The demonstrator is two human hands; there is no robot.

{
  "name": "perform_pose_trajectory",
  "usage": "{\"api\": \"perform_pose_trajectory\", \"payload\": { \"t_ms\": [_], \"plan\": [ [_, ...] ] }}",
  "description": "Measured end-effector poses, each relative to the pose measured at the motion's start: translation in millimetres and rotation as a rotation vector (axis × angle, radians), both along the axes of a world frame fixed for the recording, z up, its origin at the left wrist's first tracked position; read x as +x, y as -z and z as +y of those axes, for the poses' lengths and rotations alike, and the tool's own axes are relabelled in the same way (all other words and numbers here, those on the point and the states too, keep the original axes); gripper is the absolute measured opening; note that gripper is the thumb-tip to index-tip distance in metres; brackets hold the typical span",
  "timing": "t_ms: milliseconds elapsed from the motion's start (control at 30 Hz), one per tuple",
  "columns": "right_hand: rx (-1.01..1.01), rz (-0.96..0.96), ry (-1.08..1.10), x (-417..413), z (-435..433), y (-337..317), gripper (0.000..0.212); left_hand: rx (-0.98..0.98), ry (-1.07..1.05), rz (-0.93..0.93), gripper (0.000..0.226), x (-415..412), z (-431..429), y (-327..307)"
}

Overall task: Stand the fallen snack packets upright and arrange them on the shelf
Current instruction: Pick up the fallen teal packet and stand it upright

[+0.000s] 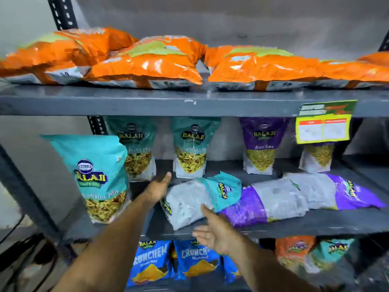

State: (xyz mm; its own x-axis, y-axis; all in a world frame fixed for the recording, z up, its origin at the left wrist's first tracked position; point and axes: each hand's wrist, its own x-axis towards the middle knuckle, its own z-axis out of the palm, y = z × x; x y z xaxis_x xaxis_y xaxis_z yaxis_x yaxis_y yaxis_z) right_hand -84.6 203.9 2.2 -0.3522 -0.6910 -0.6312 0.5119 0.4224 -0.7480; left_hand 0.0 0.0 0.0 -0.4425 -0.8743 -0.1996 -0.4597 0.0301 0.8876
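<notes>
A teal packet [195,201] lies fallen on its back on the middle shelf [294,225], its top pointing right. My left hand [159,188] is open just left of it, fingers stretched toward the shelf's back. At the packet's front edge, my right hand [212,232] is also open, its fingertips touching or nearly touching the packet. Two purple packets [265,205] [336,190] lie flat to the right, overlapping. A teal packet [99,178] stands upright at the front left. Behind stand two teal packets [139,148] [192,148] and two purple ones [262,144] [317,154].
Several orange packets [147,62] lie flat on the top shelf. A yellow price tag [324,127] hangs from its front edge. Blue packets [151,262] and others stand on the lower shelf. A slotted metal upright [96,125] rises at the left; cables lie on the floor [25,249].
</notes>
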Motion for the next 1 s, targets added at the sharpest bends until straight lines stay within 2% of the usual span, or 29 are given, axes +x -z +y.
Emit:
{"api": "perform_pose_trajectory", "payload": {
  "t_ms": [133, 233, 300, 400, 467, 533, 600, 667, 767, 1000],
  "plan": [
    [-0.050, -0.116, 0.145, 2, -17, 5, 0.065, -0.007, 0.044, 0.041, 0.034, -1, 4, 14],
    [-0.089, -0.092, 0.220, 10, -20, 9, 0.052, -0.042, 0.076, -0.005, 0.044, 11, 14, 17],
    [-0.162, -0.095, 0.238, 15, -16, 8, 0.038, -0.027, 0.088, 0.109, 0.034, 22, 27, 17],
    [-0.279, -0.029, 0.207, 18, -7, 1, 0.025, 0.007, 0.089, 0.395, 0.012, 42, 51, 15],
    [-0.348, 0.127, 0.201, 14, -6, -1, 0.024, -0.009, 0.080, 0.515, 0.019, 53, 60, 10],
    [-0.407, 0.336, 0.178, 4, -7, -10, 0.028, 0.000, 0.066, 0.581, 0.038, 58, 61, 4],
    [-0.450, 0.520, 0.104, -12, -16, -18, 0.032, -0.006, 0.073, 0.574, 0.059, 54, 55, -2],
    [-0.476, 0.627, 0.054, -31, -29, -20, 0.037, -0.017, 0.100, 0.550, 0.067, 45, 48, -8],
    [-0.499, 0.712, -0.031, -55, -51, -8, 0.039, -0.052, 0.114, 0.510, 0.060, 31, 40, -7],
    [-0.449, 0.721, -0.121, -77, -76, 37, 0.043, -0.040, 0.032, 0.457, 0.052, 23, 36, 28]
  ]
}}
